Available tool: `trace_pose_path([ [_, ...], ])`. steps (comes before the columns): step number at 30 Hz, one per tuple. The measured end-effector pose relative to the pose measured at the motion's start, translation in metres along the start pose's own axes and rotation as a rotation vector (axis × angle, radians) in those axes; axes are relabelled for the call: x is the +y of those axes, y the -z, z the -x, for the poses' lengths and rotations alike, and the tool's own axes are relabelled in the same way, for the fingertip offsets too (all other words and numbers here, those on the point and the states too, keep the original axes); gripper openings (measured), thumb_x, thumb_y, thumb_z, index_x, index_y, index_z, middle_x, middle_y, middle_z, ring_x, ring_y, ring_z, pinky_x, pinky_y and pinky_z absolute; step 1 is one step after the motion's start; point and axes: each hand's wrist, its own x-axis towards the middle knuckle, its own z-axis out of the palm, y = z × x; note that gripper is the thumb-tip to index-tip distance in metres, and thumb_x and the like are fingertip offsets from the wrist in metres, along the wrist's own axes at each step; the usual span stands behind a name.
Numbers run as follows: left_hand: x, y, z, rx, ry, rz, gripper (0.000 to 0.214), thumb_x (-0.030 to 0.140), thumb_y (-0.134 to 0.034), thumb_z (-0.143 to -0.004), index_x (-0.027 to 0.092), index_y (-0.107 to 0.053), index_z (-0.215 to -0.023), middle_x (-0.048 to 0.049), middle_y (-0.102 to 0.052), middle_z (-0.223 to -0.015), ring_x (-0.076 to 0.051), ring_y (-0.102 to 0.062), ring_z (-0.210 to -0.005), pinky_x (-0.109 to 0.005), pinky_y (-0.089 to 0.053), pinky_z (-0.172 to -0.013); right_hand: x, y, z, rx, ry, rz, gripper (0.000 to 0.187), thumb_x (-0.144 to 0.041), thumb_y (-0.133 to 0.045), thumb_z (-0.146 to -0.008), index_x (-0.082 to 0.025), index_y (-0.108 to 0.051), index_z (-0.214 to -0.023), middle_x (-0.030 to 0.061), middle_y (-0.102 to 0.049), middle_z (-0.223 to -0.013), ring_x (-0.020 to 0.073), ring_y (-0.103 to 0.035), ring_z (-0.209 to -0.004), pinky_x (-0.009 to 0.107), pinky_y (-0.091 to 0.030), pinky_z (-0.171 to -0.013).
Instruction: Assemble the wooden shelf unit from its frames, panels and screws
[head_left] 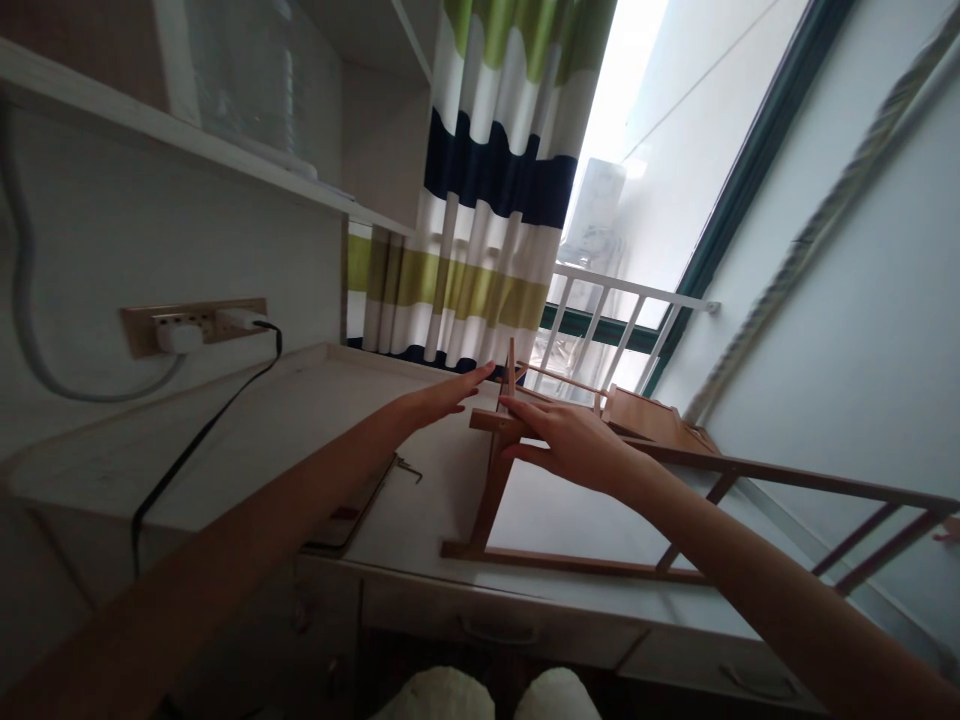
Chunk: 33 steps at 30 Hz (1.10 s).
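Observation:
A wooden frame (pixel 570 562) of thin slats lies partly on the white desk (pixel 300 420) and juts out past its right end. My right hand (pixel 564 441) grips the frame's upper crossbar, fingers wrapped round the wood. My left hand (pixel 442 397) reaches forward with fingers stretched flat, its tips close to a thin upright slat (pixel 511 368) of the frame. A wooden box-like part (pixel 651 417) sits behind the frame.
A striped green, white and navy curtain (pixel 487 190) hangs at the back beside a window with a white railing (pixel 622 320). A wall socket (pixel 196 326) with a black cable is at left. A small hex key (pixel 409 468) and a flat dark object (pixel 352 512) lie on the desk. Drawers run below.

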Motion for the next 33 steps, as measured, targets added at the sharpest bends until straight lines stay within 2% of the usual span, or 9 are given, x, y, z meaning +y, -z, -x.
trace_pose_path([
  [2, -0.026, 0.014, 0.004, 0.001, -0.008, -0.183, 0.050, 0.053, -0.039, -0.079, 0.021, -0.051, -0.115, -0.0087, -0.051, -0.125, -0.024, -0.045, -0.115, -0.030, -0.037, -0.088, 0.001, -0.001, 0.000, -0.005, -0.004, 0.001, 0.055, -0.043, -0.050, -0.086, -0.018, -0.033, -0.132, 0.0085, -0.055, -0.113, 0.0239, -0.055, -0.096, 0.029, -0.046, -0.067],
  [5, -0.064, 0.028, 0.012, -0.064, -0.003, -0.484, 0.032, 0.032, -0.064, -0.065, 0.019, -0.064, -0.094, -0.0108, -0.063, -0.106, -0.029, -0.050, -0.107, -0.038, -0.027, -0.096, 0.002, -0.002, 0.000, -0.008, -0.011, 0.016, 0.057, -0.044, -0.049, -0.086, -0.019, -0.031, -0.133, 0.0085, -0.056, -0.113, 0.0239, -0.055, -0.096, 0.029, -0.046, -0.067],
  [8, -0.094, 0.030, 0.020, -0.119, -0.025, -0.753, 0.020, 0.013, -0.069, -0.055, 0.020, -0.067, -0.074, -0.0088, -0.068, -0.091, -0.028, -0.052, -0.101, -0.043, -0.017, -0.099, 0.001, -0.002, -0.001, -0.009, -0.017, 0.043, 0.057, -0.046, -0.048, -0.086, -0.019, -0.031, -0.134, 0.0079, -0.056, -0.113, 0.0242, -0.057, -0.094, 0.029, -0.047, -0.064],
  [11, -0.111, 0.025, 0.024, -0.189, -0.074, -0.944, 0.019, 0.007, -0.069, -0.055, 0.020, -0.066, -0.069, -0.0073, -0.068, -0.089, -0.025, -0.053, -0.098, -0.041, -0.020, -0.098, 0.000, -0.002, -0.001, -0.008, -0.028, 0.062, 0.058, -0.046, -0.048, -0.086, -0.019, -0.031, -0.134, 0.0081, -0.056, -0.113, 0.0249, -0.057, -0.094, 0.029, -0.047, -0.061],
  [14, -0.120, 0.018, 0.023, -0.254, -0.120, -1.082, 0.013, 0.010, -0.069, -0.060, 0.018, -0.065, -0.070, -0.0075, -0.066, -0.091, -0.023, -0.053, -0.099, -0.041, -0.023, -0.097, 0.001, -0.004, -0.001, -0.011, -0.025, 0.052, 0.058, -0.045, -0.050, -0.085, -0.019, -0.031, -0.134, 0.0082, -0.055, -0.114, 0.0248, -0.056, -0.096, 0.031, -0.048, -0.066],
  [16, -0.124, 0.014, 0.020, -0.283, -0.129, -1.161, 0.007, 0.017, -0.066, -0.068, 0.015, -0.064, -0.075, -0.0065, -0.065, -0.092, -0.022, -0.053, -0.099, -0.044, -0.026, -0.097, 0.001, -0.005, -0.001, -0.008, -0.023, 0.036, 0.057, -0.044, -0.050, -0.085, -0.019, -0.032, -0.133, 0.0085, -0.055, -0.114, 0.0247, -0.055, -0.098, 0.032, -0.048, -0.070],
  [20, -0.130, 0.011, 0.015, -0.312, -0.115, -1.285, 0.018, 0.027, -0.053, -0.082, 0.012, -0.059, -0.088, -0.0056, -0.060, -0.097, -0.019, -0.053, -0.098, -0.045, -0.037, -0.091, 0.002, -0.005, 0.000, -0.006, -0.028, 0.019, 0.056, -0.045, -0.048, -0.086, -0.019, -0.032, -0.134, 0.0088, -0.052, -0.118, 0.0248, -0.053, -0.102, 0.034, -0.048, -0.074],
  [25, -0.135, 0.010, 0.015, -0.315, -0.120, -1.352, 0.022, 0.029, -0.050, -0.084, 0.012, -0.057, -0.096, -0.0066, -0.058, -0.101, -0.018, -0.055, -0.095, -0.041, -0.044, -0.085, 0.000, -0.003, 0.000, -0.014, -0.039, 0.010, 0.058, -0.045, -0.047, -0.086, -0.020, -0.029, -0.135, 0.0071, -0.051, -0.121, 0.0245, -0.054, -0.101, 0.034, -0.049, -0.074],
  [33, -0.146, 0.012, 0.012, -0.293, -0.165, -1.292, 0.019, 0.027, -0.051, -0.084, 0.012, -0.057, -0.092, -0.0055, -0.059, -0.096, -0.017, -0.056, -0.092, -0.040, -0.044, -0.084, 0.000, -0.003, 0.000, -0.006, -0.043, 0.013, 0.058, -0.046, -0.047, -0.086, -0.020, -0.030, -0.135, 0.0072, -0.051, -0.121, 0.0245, -0.053, -0.102, 0.034, -0.049, -0.075],
])
